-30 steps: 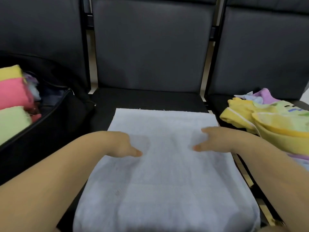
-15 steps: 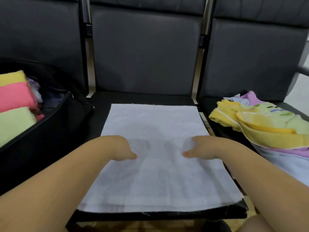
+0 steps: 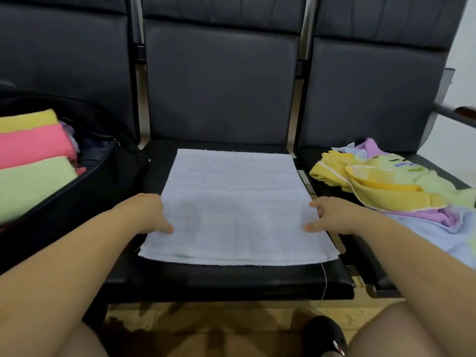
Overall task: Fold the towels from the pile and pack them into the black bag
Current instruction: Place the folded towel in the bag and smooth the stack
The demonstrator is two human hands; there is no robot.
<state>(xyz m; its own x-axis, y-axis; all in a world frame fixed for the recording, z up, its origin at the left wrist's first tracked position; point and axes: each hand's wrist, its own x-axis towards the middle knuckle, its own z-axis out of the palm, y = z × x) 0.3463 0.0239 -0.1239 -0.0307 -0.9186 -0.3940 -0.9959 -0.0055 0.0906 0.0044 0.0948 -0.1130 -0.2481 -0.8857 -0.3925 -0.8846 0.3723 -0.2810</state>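
Both hands held the side edges of the folded white towel (image 3: 234, 207): left hand (image 3: 150, 213) and right hand (image 3: 332, 215) seemingly pinched it.

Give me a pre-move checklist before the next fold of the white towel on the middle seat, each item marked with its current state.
1. White towel lies flat on the middle seat: ok.
2. Left hand at the towel's left edge: ok.
3. Right hand at the right edge: ok.
4. Layers aligned at the near edge: not ok, slightly staggered.
5. Space in the black bag beside the folded towels: cannot tell.
6. Towel pile clear of the white towel: ok.
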